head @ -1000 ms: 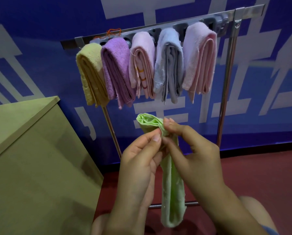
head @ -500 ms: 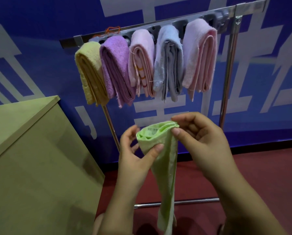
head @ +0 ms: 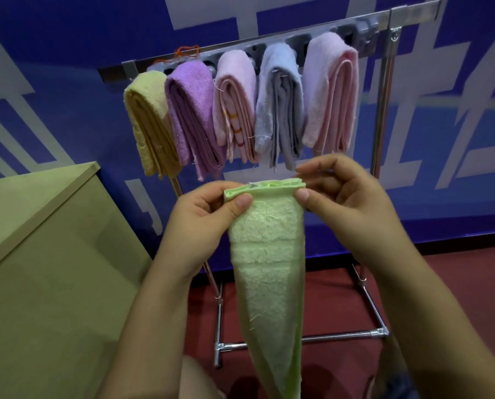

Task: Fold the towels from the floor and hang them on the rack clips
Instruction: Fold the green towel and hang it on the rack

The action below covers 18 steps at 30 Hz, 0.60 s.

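Up on the metal rack (head: 384,90) five folded terry towels (head: 240,102) already hang clipped, while both hands, left (head: 203,223) and right (head: 347,208), pinch the top corners of a folded pale-green terry towel (head: 269,269) just below, apparently last to hang.

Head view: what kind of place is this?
Probably a staged indoor recording space, not a home: a blue printed backdrop, a freestanding metal rack of folded towels, a plain box, red floor.
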### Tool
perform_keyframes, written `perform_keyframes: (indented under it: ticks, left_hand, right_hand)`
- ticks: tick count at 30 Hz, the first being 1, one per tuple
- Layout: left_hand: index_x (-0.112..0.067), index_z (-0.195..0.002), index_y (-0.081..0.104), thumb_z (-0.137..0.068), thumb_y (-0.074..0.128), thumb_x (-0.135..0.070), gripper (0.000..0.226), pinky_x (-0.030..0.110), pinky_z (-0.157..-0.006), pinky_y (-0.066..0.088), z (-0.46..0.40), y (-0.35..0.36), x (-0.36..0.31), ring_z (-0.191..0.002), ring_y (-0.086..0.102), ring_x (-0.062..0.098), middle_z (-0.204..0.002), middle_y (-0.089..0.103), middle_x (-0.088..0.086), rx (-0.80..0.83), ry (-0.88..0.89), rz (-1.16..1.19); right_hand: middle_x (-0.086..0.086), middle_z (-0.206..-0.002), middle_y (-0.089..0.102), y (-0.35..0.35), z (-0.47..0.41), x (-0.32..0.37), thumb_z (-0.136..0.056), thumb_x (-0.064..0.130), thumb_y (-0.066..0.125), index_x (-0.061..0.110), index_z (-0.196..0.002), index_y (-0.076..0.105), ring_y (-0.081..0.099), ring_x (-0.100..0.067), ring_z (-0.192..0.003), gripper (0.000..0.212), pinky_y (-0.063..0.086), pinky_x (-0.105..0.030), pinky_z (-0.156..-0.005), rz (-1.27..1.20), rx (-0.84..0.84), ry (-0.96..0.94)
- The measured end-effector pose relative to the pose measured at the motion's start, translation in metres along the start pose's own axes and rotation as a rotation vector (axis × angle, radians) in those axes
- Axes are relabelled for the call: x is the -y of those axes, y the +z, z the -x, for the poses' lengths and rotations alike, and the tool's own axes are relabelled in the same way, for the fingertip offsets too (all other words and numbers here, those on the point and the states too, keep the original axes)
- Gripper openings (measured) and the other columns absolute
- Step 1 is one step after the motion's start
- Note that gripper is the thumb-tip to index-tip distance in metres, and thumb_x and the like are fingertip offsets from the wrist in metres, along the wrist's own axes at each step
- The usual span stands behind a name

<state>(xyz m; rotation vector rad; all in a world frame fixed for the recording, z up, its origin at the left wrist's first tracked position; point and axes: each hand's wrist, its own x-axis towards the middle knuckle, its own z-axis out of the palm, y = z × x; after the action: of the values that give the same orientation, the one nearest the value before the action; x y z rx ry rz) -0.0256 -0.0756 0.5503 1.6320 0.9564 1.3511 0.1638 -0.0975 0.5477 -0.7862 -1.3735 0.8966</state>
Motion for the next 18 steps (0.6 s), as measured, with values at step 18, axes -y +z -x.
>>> perform_keyframes:
  ticks: [18]
  left_hand:
    - [-0.034, -0.124, 0.055, -0.077, 0.076, -0.029, 0.052, 0.007, -0.092, 0.039, 0.002, -0.002, -0.026, -0.114, 0.051, -0.009, -0.12, 0.059, -0.019, 0.303, 0.219, -0.681]
  right_hand:
    - [0.004, -0.09, 0.068, 0.013, 0.008, -0.009, -0.083, -0.003, 0.065, 0.02, -0.091, 0.058, 0.067, -0.004, -0.087, 0.025, 0.053, -0.018, -0.079, 0.059, 0.049, -0.033]
